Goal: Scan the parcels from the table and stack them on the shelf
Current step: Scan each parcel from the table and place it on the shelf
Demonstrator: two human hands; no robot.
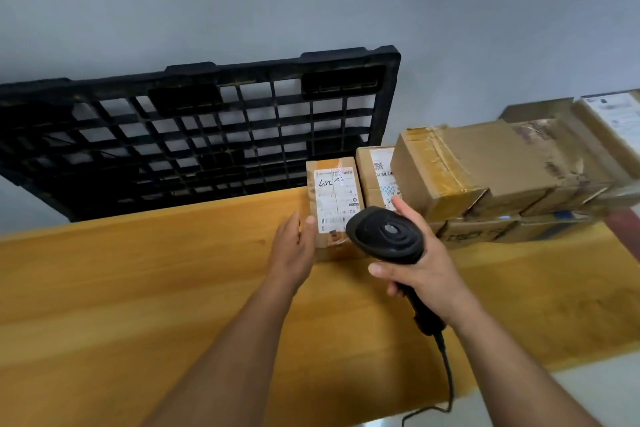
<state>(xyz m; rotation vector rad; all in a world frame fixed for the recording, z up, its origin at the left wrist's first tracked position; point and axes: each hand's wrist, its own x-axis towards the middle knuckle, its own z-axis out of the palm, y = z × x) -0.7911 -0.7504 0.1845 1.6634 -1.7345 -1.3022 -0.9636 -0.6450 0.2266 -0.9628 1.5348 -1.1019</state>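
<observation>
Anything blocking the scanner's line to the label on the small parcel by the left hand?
Nothing visible. The scanner, gripped by the right hand, points at the small parcel with open air between. The left hand touches the parcel's left side, clear of the label.

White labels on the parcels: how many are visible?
3: one on the small parcel by the left hand, one on the parcel right of it, one on the far-right box. Others may be hidden.

On the table (138, 288), the small parcel (334, 198) has the left hand (292, 246) at its left, the scanner (386, 234) before it, stacked boxes (485, 170) to its right and the pallet (173, 135) behind it.
</observation>
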